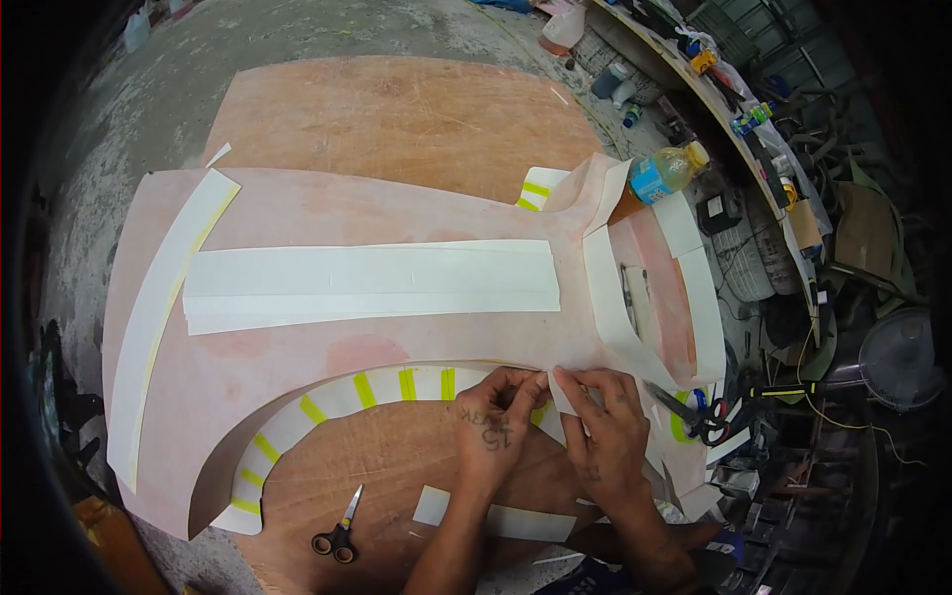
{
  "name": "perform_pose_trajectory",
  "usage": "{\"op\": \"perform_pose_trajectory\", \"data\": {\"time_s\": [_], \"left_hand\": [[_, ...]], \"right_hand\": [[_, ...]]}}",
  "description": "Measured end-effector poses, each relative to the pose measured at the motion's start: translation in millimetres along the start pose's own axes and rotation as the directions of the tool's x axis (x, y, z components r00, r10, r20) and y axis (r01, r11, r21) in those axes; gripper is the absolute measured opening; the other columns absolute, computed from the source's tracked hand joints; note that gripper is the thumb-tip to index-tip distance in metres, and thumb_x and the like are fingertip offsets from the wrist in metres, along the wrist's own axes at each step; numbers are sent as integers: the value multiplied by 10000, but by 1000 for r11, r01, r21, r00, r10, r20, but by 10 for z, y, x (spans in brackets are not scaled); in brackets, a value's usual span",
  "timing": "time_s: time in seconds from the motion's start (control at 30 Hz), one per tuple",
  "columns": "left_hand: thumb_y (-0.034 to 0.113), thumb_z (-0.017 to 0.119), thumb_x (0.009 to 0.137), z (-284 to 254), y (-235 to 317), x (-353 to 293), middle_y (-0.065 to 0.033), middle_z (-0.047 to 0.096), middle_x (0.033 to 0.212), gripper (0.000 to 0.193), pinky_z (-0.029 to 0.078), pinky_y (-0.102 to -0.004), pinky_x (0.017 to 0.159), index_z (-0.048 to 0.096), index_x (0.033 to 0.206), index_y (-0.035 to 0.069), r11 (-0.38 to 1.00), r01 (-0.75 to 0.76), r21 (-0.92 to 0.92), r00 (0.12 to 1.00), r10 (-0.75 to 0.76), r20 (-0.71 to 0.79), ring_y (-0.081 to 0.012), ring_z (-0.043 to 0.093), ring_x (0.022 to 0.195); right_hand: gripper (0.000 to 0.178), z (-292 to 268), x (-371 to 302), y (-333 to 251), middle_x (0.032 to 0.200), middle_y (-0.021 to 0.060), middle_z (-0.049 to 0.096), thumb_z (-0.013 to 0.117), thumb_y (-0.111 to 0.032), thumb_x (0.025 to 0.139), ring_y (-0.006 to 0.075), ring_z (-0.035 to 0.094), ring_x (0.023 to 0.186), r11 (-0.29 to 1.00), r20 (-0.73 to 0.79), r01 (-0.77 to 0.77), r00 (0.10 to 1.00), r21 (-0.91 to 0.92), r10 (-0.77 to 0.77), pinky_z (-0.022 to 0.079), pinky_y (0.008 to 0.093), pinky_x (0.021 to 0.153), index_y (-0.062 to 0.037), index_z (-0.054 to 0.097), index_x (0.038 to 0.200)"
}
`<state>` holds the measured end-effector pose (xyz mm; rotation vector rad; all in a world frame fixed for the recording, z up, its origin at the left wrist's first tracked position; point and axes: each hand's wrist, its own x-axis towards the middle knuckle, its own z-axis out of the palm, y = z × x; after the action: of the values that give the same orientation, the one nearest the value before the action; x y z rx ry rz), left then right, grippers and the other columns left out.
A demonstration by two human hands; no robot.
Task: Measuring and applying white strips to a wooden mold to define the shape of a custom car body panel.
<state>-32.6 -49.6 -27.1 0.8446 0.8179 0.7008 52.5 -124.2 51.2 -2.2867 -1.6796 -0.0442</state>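
Both my hands work at the inner rim of the arch in a pinkish fender-shaped panel (476,218). My right hand (607,426) pinches a small white paper piece (562,395) close to that rim. Right beside it, my left hand (496,421) is closed, thumb and fingertip pressed together; whatever they hold is hidden. Along the arch runs a band of white paper pieces (337,397) with yellow tape strips (364,390) across it. Part of this band lies behind my hands.
Long white paper strips (377,283) lie on the panel, and a curved one (164,327) at its left. Small scissors (342,531) rest on the brown board (397,109). Larger scissors (699,418) lie near a tape roll (680,421). A bottle (666,174) stands at the panel's far right.
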Motion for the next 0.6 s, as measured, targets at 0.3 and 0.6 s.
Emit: {"op": "perform_pose_trajectory", "data": {"time_s": [0.3, 0.6], "left_hand": [[159, 767, 828, -94, -129, 117, -64, 576, 514, 339, 392, -234, 441, 600, 618, -47, 965, -164, 206, 984, 175, -39, -65, 489, 467], [73, 843, 702, -297, -154, -131, -108, 643, 847, 250, 469, -280, 619, 657, 868, 50, 517, -698, 495, 621, 782, 60, -206, 602, 739]], "right_hand": [[537, 0, -24, 18, 1060, 78, 587, 676, -20, 710, 286, 566, 985, 1000, 4, 17, 1000, -1, -17, 516, 386, 775, -86, 620, 1241], [476, -94, -69, 141, 1201, 162, 552, 713, -75, 793, 339, 552, 1096, 988, 16, -51, 999, 146, 49, 492, 397, 897, 24, 556, 1231]]}}
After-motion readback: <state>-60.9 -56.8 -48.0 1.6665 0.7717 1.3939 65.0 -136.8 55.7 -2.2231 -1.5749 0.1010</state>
